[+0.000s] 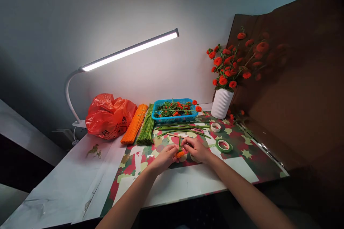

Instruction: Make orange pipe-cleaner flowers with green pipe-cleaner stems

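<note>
An orange chenille flower points head-down near the table's front, its short green stem standing up. My left hand is closed around the flower at its base. Close against the stem, my right hand has its fingers pinched together; what lies between them is too small to make out. A roll of green floral tape lies right of my right hand, a strip of it trailing toward that hand. Behind my hands are a thin wooden stick, loose green chenille stems and a pink cutter.
A blue basket holds finished orange-red flowers and leaves. Left of it lie green and orange chenille bundles and a red plastic bag. A white vase of flowers, a white tape roll and a lit lamp stand around.
</note>
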`<state>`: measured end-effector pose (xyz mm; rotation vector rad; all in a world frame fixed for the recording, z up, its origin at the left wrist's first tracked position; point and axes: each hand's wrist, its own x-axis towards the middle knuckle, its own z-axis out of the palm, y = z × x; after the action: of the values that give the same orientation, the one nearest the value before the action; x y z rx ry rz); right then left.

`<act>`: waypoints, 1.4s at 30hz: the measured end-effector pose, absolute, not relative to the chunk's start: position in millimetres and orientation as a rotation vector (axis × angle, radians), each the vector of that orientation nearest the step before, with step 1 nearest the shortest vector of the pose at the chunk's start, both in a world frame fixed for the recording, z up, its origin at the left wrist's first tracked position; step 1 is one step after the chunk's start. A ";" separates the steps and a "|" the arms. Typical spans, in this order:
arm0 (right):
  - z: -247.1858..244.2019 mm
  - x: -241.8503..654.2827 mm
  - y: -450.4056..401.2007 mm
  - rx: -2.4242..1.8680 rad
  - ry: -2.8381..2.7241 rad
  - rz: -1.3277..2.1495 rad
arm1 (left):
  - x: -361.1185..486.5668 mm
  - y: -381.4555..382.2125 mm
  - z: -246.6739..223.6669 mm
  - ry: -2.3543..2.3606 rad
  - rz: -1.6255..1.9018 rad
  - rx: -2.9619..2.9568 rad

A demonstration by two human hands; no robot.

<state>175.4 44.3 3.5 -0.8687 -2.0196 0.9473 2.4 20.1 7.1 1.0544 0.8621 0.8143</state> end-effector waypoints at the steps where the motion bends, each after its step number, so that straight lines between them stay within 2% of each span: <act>1: 3.8 175.6 44.7 -0.863 -2.002 0.978 | 1.6 20.7 6.6 0.894 0.824 1.056; 11: -0.8 175.5 47.4 -0.885 -1.814 1.199 | 5.8 21.5 3.9 1.021 0.914 1.174; 20: 0.6 179.1 48.9 -0.719 -1.772 1.498 | -4.5 22.8 18.2 0.734 0.557 0.906; 25: -8.5 175.7 49.5 -0.766 -1.738 1.361 | -3.0 25.7 14.6 0.874 0.781 0.917; 31: -10.8 174.6 47.4 -0.978 -1.688 1.236 | -0.6 16.4 11.7 1.007 0.969 1.321; 34: -6.8 173.5 45.4 -0.981 -1.637 1.230 | -0.5 16.4 8.3 0.924 1.032 1.175; 42: -0.8 173.3 42.5 -0.845 -1.647 1.240 | 1.8 17.8 11.6 0.702 0.902 0.693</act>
<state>173.3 42.5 -0.8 -0.8446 -1.6466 1.2397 1.8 17.8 11.6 0.6928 0.7017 0.9020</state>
